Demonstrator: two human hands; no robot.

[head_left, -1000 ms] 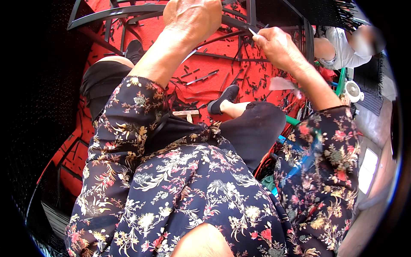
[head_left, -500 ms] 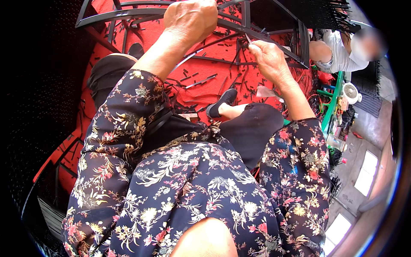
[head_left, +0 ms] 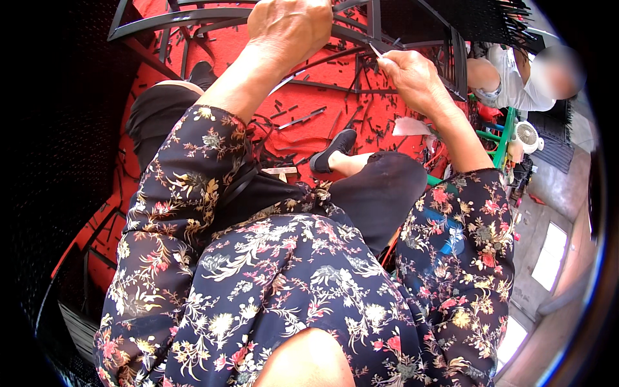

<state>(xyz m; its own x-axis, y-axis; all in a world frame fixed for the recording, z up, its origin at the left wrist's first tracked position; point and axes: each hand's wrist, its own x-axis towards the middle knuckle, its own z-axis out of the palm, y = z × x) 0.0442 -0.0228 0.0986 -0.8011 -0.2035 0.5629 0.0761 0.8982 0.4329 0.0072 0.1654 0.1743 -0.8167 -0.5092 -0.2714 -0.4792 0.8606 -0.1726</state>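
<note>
Across the top runs a black frame point(head_left: 184, 16) of curved and straight bars. My left hand point(head_left: 290, 29) is at its near bar, back of the hand up and fingers curled under; what they grip is hidden. My right hand point(head_left: 412, 77) is closed on a thin, pale, pointed blade point(head_left: 375, 51), whose tip points up and left toward the same bar. The blade's handle, if it has one, is hidden in the fist. A gap of frame separates the two hands.
Black strip offcuts point(head_left: 300, 120) litter the red floor covering point(head_left: 316, 100). A pale scrap point(head_left: 411, 126) lies below my right hand. Dark woven mesh point(head_left: 64, 129) rises at left. At right are another person in white point(head_left: 509, 74), a white fan point(head_left: 527, 135) and a green rail point(head_left: 505, 145).
My right hand and forearm have shifted slightly right and up, the blade still in the fingers. My left hand has stayed nearly in place. More of the pale scrap shows.
</note>
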